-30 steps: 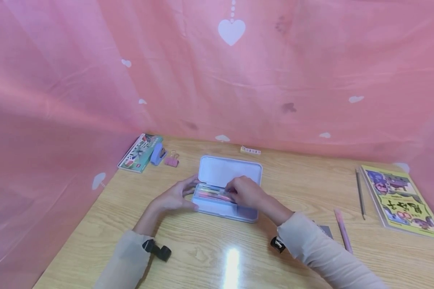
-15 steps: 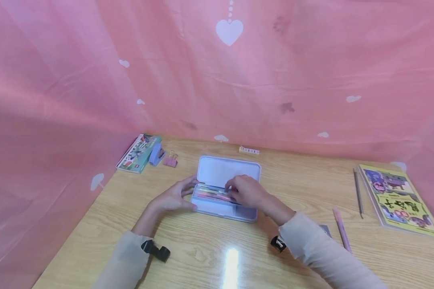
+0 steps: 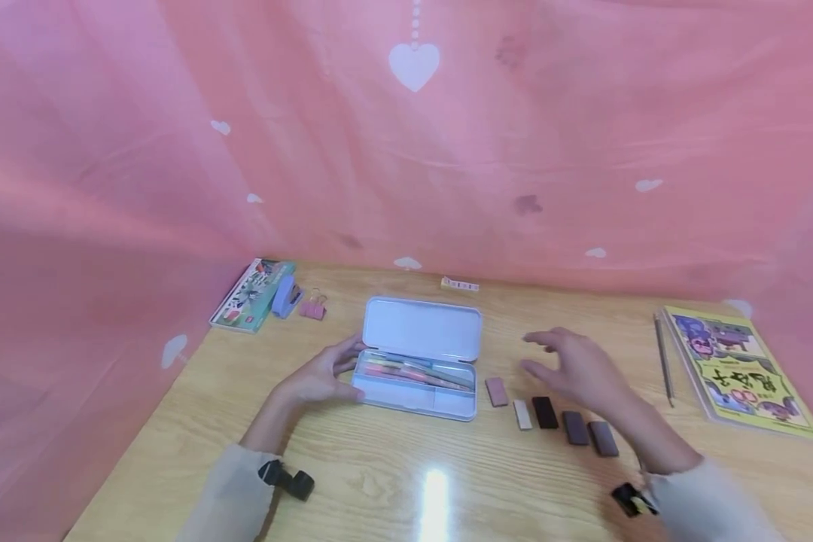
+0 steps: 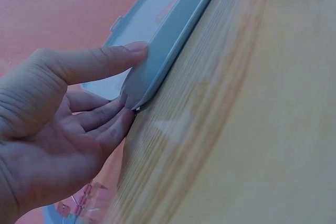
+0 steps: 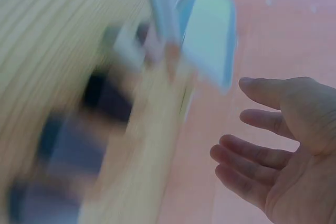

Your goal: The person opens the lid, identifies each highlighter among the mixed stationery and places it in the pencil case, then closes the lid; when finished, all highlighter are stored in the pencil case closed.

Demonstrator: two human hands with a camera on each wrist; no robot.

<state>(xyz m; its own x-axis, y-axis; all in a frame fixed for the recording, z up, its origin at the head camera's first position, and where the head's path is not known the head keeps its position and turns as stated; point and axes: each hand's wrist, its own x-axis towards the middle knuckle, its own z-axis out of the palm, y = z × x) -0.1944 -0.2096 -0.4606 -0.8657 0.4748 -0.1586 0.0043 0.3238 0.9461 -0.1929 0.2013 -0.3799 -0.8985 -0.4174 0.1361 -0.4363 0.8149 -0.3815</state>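
A pale blue pencil case (image 3: pixel 406 404) lies with its lid (image 3: pixel 422 329) raised and several pens (image 3: pixel 413 371) inside. My left hand (image 3: pixel 317 374) holds its left end; in the left wrist view the thumb presses the front wall and the fingers bend against the end. My right hand (image 3: pixel 579 369) hovers to the right of the case with nothing in it, fingers loosely extended. Below and left of that hand is a row of small blocks that look like erasers: a pink one (image 3: pixel 497 392), a white one (image 3: pixel 522 415), a black one (image 3: pixel 545 412) and two dark grey ones (image 3: pixel 575 427).
At the back left sit a green-covered book (image 3: pixel 253 296), a blue-purple stapler (image 3: pixel 286 296) and a pink binder clip (image 3: pixel 313 307). A small patterned strip (image 3: pixel 459 284) lies near the curtain. A pencil (image 3: pixel 664 361) and a yellow book (image 3: pixel 752 373) occupy the right side.
My right hand has left the pencil case and moved right, uncovering the pens and the case's right end. The row of blocks has come into sight. My left hand stays at the case.
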